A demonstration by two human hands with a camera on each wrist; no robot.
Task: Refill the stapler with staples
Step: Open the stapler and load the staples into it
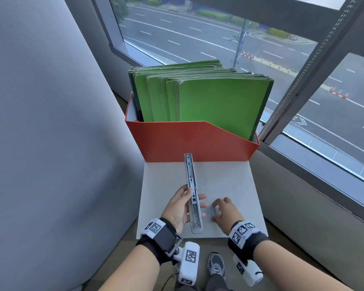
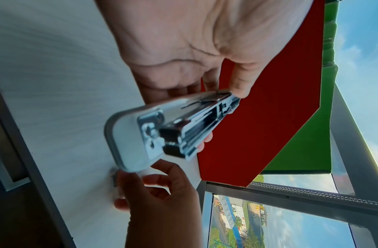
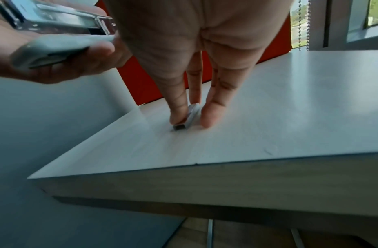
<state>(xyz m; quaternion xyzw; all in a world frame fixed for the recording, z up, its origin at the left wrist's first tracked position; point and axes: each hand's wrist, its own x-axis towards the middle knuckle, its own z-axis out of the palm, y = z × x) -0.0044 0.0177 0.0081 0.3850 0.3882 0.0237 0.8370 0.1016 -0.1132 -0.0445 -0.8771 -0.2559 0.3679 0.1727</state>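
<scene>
My left hand point(image 1: 192, 198) grips a silver and white stapler point(image 1: 189, 171) that is swung fully open, its metal staple channel facing up above the white table point(image 1: 229, 181). The left wrist view shows the stapler's point(image 2: 162, 130) hinge end close up, with my fingers curled under it. Just to its right, my right hand point(image 1: 219, 210) is down on the table, thumb and fingers pinching a short grey staple strip point(image 1: 212, 211). In the right wrist view the staple strip point(image 3: 189, 117) lies on the table between my thumb and fingers point(image 3: 207, 117).
A red file box point(image 1: 187, 141) full of green folders point(image 1: 208, 97) stands at the table's far edge. A grey curved wall point(image 1: 51, 122) rises on the left. A window ledge point(image 1: 303, 196) and glass run along the right.
</scene>
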